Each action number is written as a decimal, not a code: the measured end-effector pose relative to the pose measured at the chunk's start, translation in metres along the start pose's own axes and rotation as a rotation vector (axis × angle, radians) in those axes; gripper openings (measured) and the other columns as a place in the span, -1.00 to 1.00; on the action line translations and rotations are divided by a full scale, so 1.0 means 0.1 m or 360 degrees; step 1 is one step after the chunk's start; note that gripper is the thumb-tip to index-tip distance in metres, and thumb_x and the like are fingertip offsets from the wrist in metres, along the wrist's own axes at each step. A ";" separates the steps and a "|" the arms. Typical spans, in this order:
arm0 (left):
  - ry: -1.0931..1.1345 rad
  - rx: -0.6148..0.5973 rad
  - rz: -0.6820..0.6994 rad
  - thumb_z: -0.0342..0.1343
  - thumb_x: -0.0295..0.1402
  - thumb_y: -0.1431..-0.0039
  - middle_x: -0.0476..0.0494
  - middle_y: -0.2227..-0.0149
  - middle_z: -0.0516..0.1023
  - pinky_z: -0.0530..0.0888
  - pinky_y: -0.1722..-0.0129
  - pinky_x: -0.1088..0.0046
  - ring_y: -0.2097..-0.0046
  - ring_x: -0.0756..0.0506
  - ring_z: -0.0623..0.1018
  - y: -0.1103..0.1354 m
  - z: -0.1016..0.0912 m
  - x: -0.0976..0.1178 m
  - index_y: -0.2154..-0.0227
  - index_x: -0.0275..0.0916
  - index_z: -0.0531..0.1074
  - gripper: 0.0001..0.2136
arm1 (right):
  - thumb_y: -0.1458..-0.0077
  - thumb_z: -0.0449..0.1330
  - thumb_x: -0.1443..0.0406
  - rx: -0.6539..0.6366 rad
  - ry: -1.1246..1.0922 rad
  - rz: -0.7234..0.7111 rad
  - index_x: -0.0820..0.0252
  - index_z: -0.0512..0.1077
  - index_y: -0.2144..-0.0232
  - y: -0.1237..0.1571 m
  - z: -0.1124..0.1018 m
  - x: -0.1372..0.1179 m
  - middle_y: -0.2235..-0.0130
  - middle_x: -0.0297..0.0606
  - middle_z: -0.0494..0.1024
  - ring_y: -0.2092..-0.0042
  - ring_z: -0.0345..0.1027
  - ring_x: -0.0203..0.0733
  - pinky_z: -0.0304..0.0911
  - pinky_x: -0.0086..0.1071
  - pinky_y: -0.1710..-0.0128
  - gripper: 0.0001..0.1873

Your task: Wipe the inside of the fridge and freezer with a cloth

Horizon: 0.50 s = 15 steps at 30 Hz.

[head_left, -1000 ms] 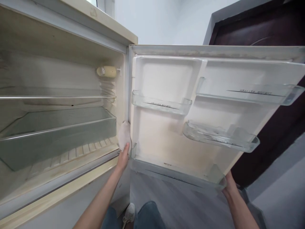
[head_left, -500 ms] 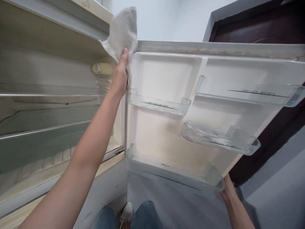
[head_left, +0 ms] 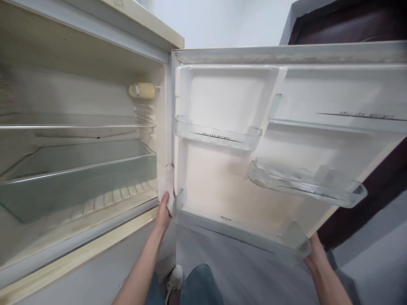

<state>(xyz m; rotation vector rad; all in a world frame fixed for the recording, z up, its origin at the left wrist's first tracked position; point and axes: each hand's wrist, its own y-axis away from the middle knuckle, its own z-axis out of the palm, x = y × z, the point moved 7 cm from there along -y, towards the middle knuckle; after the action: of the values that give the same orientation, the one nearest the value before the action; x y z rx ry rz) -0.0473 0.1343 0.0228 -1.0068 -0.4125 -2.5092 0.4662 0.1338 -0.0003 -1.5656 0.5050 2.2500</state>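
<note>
My left hand (head_left: 163, 215) grips a whitish cloth (head_left: 165, 182) and presses it into the hinge-side gap, low down, between the fridge body and its open door. At the lower outer corner of the fridge door (head_left: 219, 173), my right hand (head_left: 315, 254) holds the door's edge; its fingertips are hidden behind the door. Clear plastic door pockets (head_left: 219, 136) line the inside of the door. To the left of my left hand lies the fridge interior, with a glass shelf (head_left: 79, 126) and a clear greenish drawer (head_left: 89, 178).
A yellowed lamp cover (head_left: 143, 90) sits on the inner side wall. Behind the fridge door stand a dark brown room door (head_left: 349, 25) and a pale wall (head_left: 219, 21). My legs (head_left: 202, 286) and a white shoe (head_left: 175, 277) are below, on the grey floor (head_left: 241, 271).
My left hand has brought the cloth down from the top hinge corner to the bottom of the gap. My right hand stays at the door's edge; the view has shifted slightly.
</note>
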 end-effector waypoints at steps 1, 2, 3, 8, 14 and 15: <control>0.0011 0.0030 -0.0039 0.10 -0.24 -0.10 -0.11 0.01 0.60 0.34 -0.22 0.36 -0.17 -0.10 0.43 0.03 -0.11 -0.10 0.16 -0.23 0.49 -0.73 | 0.35 0.33 -0.06 -0.0003 -0.0002 -0.0002 0.08 0.49 0.18 -0.01 -0.01 0.01 0.16 -0.24 0.60 0.05 0.45 0.02 0.42 -0.22 0.10 -0.37; 0.0032 0.0052 -0.0076 0.11 -0.26 -0.10 -0.10 0.07 0.63 0.36 -0.20 0.37 -0.14 -0.10 0.46 0.06 -0.20 -0.19 0.16 -0.22 0.49 -0.73 | 0.34 0.31 -0.06 -0.0001 0.0000 -0.0009 0.07 0.49 0.18 -0.02 -0.02 0.02 0.15 -0.23 0.59 0.04 0.44 0.02 0.42 -0.21 0.10 -0.38; 0.0060 0.0070 -0.0113 0.10 -0.27 -0.10 -0.10 0.13 0.66 0.39 -0.17 0.36 -0.10 -0.10 0.50 0.09 -0.27 -0.26 0.15 -0.22 0.49 -0.73 | 0.33 0.30 -0.06 0.0011 0.0001 -0.0014 0.07 0.49 0.18 -0.03 -0.04 0.03 0.15 -0.22 0.59 0.03 0.44 0.03 0.42 -0.20 0.10 -0.39; 0.0267 0.0137 -0.0260 0.03 -0.35 -0.15 -0.05 0.33 0.70 0.46 -0.10 0.35 0.09 -0.09 0.61 0.29 -0.39 -0.46 0.08 -0.24 0.46 -0.71 | 0.29 0.28 -0.05 0.0004 0.0045 0.0007 0.04 0.52 0.21 -0.09 -0.14 0.09 0.07 -0.13 0.56 -0.02 0.41 0.08 0.41 -0.15 0.09 -0.45; 0.0426 0.0169 -0.0376 -0.02 -0.36 -0.18 -0.03 0.38 0.69 0.47 -0.09 0.30 0.23 -0.08 0.65 0.54 -0.40 -0.60 0.01 -0.19 0.41 -0.67 | 0.32 0.32 -0.06 -0.0135 0.0183 -0.0061 -0.02 0.49 0.07 -0.01 -0.21 0.07 0.01 -0.16 0.52 -0.03 0.38 0.11 0.42 -0.09 0.10 -0.32; 0.0424 0.0182 -0.0421 0.00 -0.36 -0.16 -0.06 0.38 0.69 0.48 -0.08 0.27 0.21 -0.10 0.65 0.61 -0.41 -0.65 0.01 -0.21 0.41 -0.67 | 0.26 0.31 -0.07 -0.0177 0.0212 -0.0121 -0.04 0.48 0.06 0.04 -0.21 0.04 0.00 -0.16 0.51 -0.04 0.38 0.10 0.42 -0.09 0.10 -0.35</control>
<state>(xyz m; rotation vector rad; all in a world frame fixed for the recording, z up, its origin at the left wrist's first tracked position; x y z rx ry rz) 0.0000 0.0807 -0.0443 -0.5952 -0.6331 -2.7677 0.4807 0.1208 -0.0107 -1.7680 0.3541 2.1603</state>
